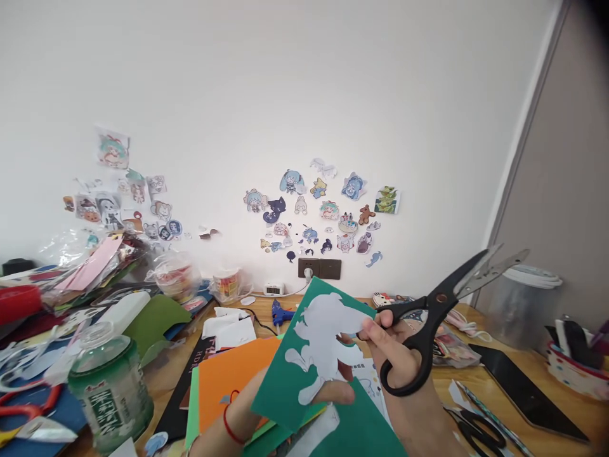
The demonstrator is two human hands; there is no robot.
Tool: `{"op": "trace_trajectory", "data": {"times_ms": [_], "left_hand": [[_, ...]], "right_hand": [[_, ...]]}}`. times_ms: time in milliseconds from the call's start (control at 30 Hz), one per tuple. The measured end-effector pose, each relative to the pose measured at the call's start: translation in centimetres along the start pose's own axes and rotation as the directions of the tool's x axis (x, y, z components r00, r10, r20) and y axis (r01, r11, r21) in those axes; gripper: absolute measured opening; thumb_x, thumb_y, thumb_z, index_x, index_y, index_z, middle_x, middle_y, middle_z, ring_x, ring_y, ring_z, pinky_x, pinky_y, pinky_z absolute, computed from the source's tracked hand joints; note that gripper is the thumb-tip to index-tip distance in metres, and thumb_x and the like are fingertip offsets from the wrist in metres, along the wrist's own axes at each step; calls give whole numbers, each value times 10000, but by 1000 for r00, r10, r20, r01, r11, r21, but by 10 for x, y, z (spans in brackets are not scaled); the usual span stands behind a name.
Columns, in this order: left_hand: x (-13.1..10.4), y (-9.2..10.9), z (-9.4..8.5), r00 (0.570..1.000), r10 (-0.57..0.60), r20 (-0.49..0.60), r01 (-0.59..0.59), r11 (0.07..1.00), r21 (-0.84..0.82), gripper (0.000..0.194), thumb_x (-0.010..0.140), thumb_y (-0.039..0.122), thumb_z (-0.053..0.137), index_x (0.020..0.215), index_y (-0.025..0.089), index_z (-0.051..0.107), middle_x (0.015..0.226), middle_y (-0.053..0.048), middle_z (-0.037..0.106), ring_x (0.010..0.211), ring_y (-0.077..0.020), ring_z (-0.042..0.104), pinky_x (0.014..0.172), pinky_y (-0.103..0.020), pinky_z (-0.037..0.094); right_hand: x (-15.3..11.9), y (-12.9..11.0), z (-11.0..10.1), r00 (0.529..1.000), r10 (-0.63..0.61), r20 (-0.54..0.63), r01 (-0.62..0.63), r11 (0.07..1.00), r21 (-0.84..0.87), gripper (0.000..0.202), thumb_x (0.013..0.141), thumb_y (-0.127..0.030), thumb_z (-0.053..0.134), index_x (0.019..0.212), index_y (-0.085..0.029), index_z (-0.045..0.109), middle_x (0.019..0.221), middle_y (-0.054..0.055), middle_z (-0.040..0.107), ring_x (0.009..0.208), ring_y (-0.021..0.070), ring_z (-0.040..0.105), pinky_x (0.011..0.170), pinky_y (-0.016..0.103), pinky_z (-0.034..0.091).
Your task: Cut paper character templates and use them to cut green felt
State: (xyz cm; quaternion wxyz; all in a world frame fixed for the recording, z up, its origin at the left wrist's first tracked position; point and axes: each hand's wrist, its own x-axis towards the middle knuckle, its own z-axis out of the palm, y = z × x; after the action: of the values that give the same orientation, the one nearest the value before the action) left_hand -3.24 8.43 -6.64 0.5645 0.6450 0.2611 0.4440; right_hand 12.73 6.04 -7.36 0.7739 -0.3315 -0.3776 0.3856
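Observation:
A white paper cutout (326, 333) lies against a green sheet (280, 374), both raised above the table. My left hand (333, 392) holds the sheet from below, its thumb over the cutout's lower part; most of its fingers are hidden behind the sheet. My right hand (392, 349) pinches the right edge of the cutout and sheet. Black-handled scissors (440, 298) hang on the right hand, blades apart and pointing up to the right, away from the paper. Under the left hand are another green piece (366, 425) and a white paper strip (318, 435).
Orange paper (233, 374) lies beneath my left arm. A green jar (111, 387) and heaped scraps stand left. Behind is a blue glue gun (281, 314). At right are a second pair of scissors (476, 428), a black phone-like slab (530, 393) and a clear tub (523, 308).

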Motion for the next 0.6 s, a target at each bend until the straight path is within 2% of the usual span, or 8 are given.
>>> {"op": "trace_trajectory", "data": {"times_ms": [100, 167, 200, 267, 333, 433, 533, 600], "left_hand": [[-10, 4, 12, 965, 222, 137, -254, 921, 297, 364, 566, 278, 764, 907, 240, 644, 811, -52, 634, 969, -315, 515, 952, -431, 320], [-14, -2, 17, 957, 272, 104, -291, 881, 372, 327, 671, 357, 688, 967, 238, 619, 843, -63, 615, 962, -297, 501, 942, -418, 320], [-14, -7, 18, 968, 251, 28, -245, 905, 346, 273, 750, 410, 599, 957, 232, 613, 837, -65, 600, 925, -275, 504, 916, -402, 338], [-13, -14, 21, 980, 175, -99, -152, 968, 202, 330, 865, 469, 389, 886, 217, 601, 771, -50, 550, 784, -221, 497, 804, -357, 387], [-11, -16, 24, 989, 98, -110, -104, 993, -49, 392, 900, 467, 303, 823, 199, 578, 675, -12, 472, 630, -165, 433, 686, -312, 391], [-10, -7, 30, 1000, 9, -22, -18, 905, -424, 350, 896, 424, 361, 753, 164, 547, 579, 38, 345, 495, -105, 321, 566, -268, 363], [-10, 4, 32, 995, -96, 37, 100, 812, -576, 346, 903, 363, 355, 670, 150, 498, 539, 54, 286, 430, -78, 283, 492, -239, 328], [-11, 7, 31, 990, -110, 85, 139, 753, -643, 365, 912, 330, 331, 617, 155, 454, 531, 56, 276, 412, -71, 268, 469, -229, 317]], "right_hand": [[-16, -5, 8, 995, 29, -91, -30, 999, -18, 386, 575, -369, 771, 753, -204, 471, 774, -30, 502, 748, 128, 532, 683, 242, 472], [-23, -10, 13, 994, 20, -106, -22, 1000, -19, 400, 559, -362, 778, 749, -202, 464, 784, -36, 481, 756, 120, 522, 690, 227, 475], [-25, -12, 16, 994, 12, -106, -14, 1000, -23, 397, 560, -348, 780, 741, -200, 459, 777, -42, 469, 747, 112, 517, 691, 218, 474], [-27, -15, 20, 995, -4, -98, -1, 999, -51, 374, 574, -319, 774, 730, -194, 459, 764, -48, 460, 730, 100, 514, 686, 201, 467], [-26, -18, 22, 995, -24, -97, 14, 995, -99, 347, 597, -294, 764, 722, -189, 458, 748, -51, 461, 715, 93, 511, 676, 191, 453], [-26, -22, 22, 997, -35, -73, 24, 989, -148, 314, 635, -292, 744, 730, -190, 463, 734, -51, 465, 709, 98, 509, 662, 197, 443], [-24, -21, 20, 999, -33, -41, 28, 993, -115, 290, 642, -285, 740, 736, -189, 483, 751, -42, 489, 713, 106, 524, 673, 212, 455], [-19, -17, 17, 999, -33, -7, 32, 997, -65, 302, 622, -278, 755, 712, -189, 481, 722, -41, 515, 677, 111, 542, 647, 223, 464]]}}
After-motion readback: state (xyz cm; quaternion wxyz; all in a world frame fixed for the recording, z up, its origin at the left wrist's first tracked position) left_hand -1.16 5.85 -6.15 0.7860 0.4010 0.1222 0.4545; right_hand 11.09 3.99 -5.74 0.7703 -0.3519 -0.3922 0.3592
